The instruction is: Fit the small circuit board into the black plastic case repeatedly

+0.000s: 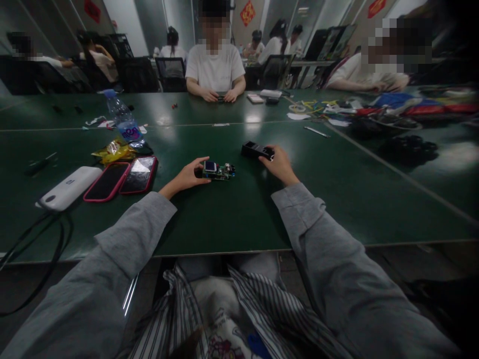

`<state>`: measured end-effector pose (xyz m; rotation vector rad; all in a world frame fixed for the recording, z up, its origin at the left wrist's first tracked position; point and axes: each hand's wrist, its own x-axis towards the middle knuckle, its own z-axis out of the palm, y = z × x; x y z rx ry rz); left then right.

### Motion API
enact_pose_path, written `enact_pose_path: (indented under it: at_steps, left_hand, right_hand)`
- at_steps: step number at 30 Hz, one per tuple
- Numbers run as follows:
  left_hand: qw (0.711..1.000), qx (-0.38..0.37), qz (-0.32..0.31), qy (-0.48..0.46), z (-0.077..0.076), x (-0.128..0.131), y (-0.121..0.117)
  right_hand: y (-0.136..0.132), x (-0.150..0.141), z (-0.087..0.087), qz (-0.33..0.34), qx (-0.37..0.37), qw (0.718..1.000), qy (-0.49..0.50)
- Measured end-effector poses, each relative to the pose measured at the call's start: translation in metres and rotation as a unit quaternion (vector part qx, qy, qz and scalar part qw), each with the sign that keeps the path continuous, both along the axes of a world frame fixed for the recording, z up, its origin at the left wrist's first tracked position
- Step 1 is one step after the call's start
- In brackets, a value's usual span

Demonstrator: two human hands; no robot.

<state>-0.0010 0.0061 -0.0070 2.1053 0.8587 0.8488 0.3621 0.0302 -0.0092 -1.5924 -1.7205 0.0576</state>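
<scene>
A green circuit board (220,172) with a small square screen lies on the green table in front of me. My left hand (189,175) grips its left end, thumb on the near side and fingers on the far side. To the right and slightly farther off is a black rectangular case (251,149), apparently of plastic. My right hand (279,162) is closed around the right end of this case, so that end is partly hidden. A gap of bare table separates the board and the case.
Left of my hands are a white power bank (71,187), two red-edged phones (108,182) (138,174), a yellow snack packet (114,151) and a plastic bottle (125,122). A pen (316,132) and tangled cables (318,106) lie right. A person (215,70) sits opposite.
</scene>
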Motion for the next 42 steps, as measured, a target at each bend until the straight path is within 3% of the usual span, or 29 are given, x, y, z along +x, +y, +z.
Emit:
enact_pose_path:
  at_steps: [10,17,22,25,28,32,42]
  left_hand:
    - [1.0,-0.005,0.007,0.016,0.003,0.001,-0.003]
    - [0.999,0.001,0.017,0.029,0.008,0.002,-0.007]
    - [0.999,0.014,0.023,0.022,0.005,0.002,-0.004]
    - [0.999,0.019,0.027,0.025,0.005,0.001,-0.005]
    - [0.999,0.015,0.035,0.024,0.006,0.002,-0.007]
    - [0.998,0.007,0.064,0.021,0.004,0.004,-0.007]
    - [0.996,0.022,0.078,0.024,-0.001,0.006,-0.002]
  right_hand:
    - [-0.001,-0.006,-0.002,-0.029,0.033,0.999,-0.029]
    - [0.001,-0.006,-0.007,-0.001,0.017,0.999,-0.03]
    - [-0.002,-0.009,0.001,-0.006,0.005,1.0,0.001]
    - [-0.012,-0.022,0.015,0.044,0.01,0.997,0.057]
    - [-0.027,-0.044,0.032,0.154,0.008,0.981,0.117]
    - [-0.047,-0.073,0.043,0.266,0.001,0.956,0.124]
    - [-0.05,-0.082,0.036,0.329,-0.021,0.938,0.106]
